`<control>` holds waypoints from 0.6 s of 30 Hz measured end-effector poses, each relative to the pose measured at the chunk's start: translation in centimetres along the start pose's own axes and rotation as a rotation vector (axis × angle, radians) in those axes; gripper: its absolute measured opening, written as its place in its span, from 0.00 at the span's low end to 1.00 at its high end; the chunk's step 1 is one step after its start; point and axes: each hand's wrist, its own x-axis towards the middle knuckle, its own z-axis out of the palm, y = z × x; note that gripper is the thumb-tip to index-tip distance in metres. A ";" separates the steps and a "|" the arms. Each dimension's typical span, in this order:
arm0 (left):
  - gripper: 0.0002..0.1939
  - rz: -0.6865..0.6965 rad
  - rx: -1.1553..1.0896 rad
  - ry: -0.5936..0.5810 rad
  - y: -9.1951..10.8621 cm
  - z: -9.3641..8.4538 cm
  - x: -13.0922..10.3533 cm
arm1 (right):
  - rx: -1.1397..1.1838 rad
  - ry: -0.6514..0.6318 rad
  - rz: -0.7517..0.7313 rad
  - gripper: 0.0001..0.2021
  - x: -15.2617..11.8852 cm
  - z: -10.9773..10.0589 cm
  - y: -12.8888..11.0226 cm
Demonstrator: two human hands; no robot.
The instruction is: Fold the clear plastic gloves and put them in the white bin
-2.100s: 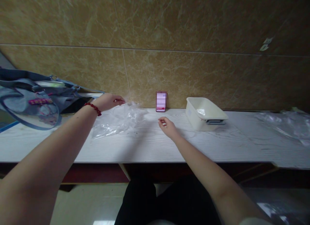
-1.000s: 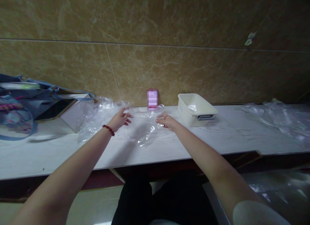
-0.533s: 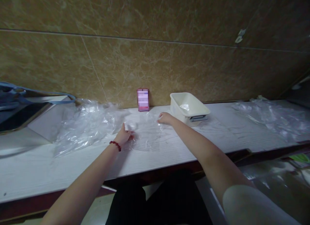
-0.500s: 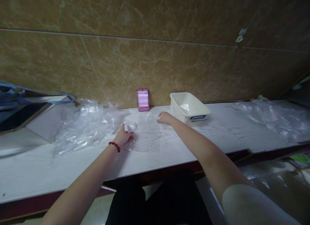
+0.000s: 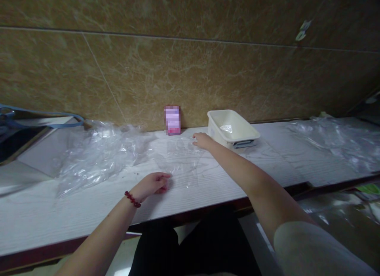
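A clear plastic bag (image 5: 182, 171) lies flat on the white wood-grain counter in front of me. My left hand (image 5: 156, 183), a dark red bead bracelet at its wrist, is at the bag's lower left edge. Its index finger is stretched out and the lower fingers are bent, with a gap between them. At the bag's upper right corner, my right hand (image 5: 202, 141) has its fingers curled, with thumb and fingertips on the film. The exact contact is hard to see through the clear plastic.
A cream plastic bin (image 5: 215, 127) stands by my right hand with some clear film inside. A phone (image 5: 172, 120) with a blurred screen leans on the marbled wall. Crumpled clear bags (image 5: 103, 153) lie left, beside a white box (image 5: 44, 149); more plastic bags (image 5: 341, 143) lie far right.
My left hand has come down and nearer to me, from the bag's left side to its lower left edge, fingers now pointing right. My right hand has stayed at the upper right corner.
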 end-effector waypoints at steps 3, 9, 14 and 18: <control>0.24 -0.021 0.157 -0.162 0.7 0.3 -0.9 | -0.078 0.046 0.008 0.14 -1.5 0.1 -0.6; 0.22 0.015 0.423 -0.086 2.1 -1.0 -1.3 | -0.062 0.008 -0.212 0.17 -7.9 0.7 -3.4; 0.17 0.136 0.307 0.025 1.0 -1.9 0.1 | 0.018 -0.069 -0.374 0.33 -14.4 1.7 -5.1; 0.15 0.180 0.039 0.063 0.5 -1.1 0.4 | 0.035 -0.001 -0.287 0.35 -16.8 3.3 -6.3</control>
